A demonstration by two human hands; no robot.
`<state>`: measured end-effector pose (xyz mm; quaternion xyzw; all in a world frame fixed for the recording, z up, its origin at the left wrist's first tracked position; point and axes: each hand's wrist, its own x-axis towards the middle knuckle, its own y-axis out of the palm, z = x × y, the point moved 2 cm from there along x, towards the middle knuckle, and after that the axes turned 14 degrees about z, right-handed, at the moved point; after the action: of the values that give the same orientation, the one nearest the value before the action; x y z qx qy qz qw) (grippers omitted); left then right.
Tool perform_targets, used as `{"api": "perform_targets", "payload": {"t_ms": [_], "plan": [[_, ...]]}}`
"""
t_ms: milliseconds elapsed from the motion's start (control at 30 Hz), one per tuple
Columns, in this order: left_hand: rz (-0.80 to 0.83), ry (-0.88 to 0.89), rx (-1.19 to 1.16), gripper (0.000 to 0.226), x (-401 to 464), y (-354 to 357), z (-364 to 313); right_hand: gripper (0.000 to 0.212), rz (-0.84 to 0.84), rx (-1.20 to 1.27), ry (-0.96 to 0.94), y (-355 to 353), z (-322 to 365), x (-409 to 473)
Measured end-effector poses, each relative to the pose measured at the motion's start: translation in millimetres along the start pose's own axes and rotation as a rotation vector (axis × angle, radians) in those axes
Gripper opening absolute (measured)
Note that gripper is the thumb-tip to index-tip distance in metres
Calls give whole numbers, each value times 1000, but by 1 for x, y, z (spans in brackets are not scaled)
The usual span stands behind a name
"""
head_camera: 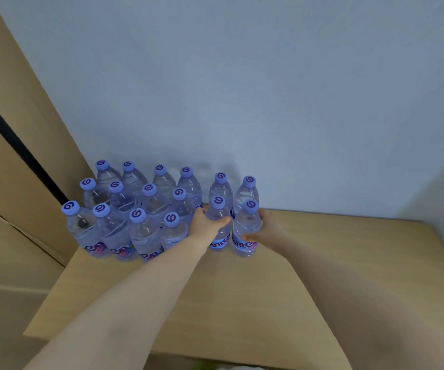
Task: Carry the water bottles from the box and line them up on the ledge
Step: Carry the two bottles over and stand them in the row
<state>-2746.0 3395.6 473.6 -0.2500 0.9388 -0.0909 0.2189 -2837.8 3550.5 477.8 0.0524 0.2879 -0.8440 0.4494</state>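
Two bottles being set down on the ledge (322, 263).
Left hand (204, 222) grasps one upright bottle (218, 225), right hand (266, 228) another (244, 231); free space lies rightward.

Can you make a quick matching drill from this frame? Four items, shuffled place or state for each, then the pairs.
Column 1:
1. left hand
2. right hand
3. ledge
4. bottle caps

Column 2:
A. tan wood surface under the bottles
B. grips the rightmost front bottle
C. purple, with a swirl mark
D. grips the bottle just left of that one

Pairs: 1-D, 2-B, 3-A, 4-C
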Motion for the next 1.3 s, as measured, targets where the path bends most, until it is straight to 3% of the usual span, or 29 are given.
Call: {"api": "perform_targets", "payload": {"t_ms": [67,200,533,1300], "plan": [[12,-10,-20,58,1,1,0,46,-1,13,-9,0,-1,1],[-11,-6,-10,66,1,1,2,58,17,85,19,2,-5,5],[48,-9,-12,55,4,-4,5,67,-3,107,52,5,-10,8],[40,58,-14,58,-1,1,6,57,-91,170,47,17,-9,7]]}}
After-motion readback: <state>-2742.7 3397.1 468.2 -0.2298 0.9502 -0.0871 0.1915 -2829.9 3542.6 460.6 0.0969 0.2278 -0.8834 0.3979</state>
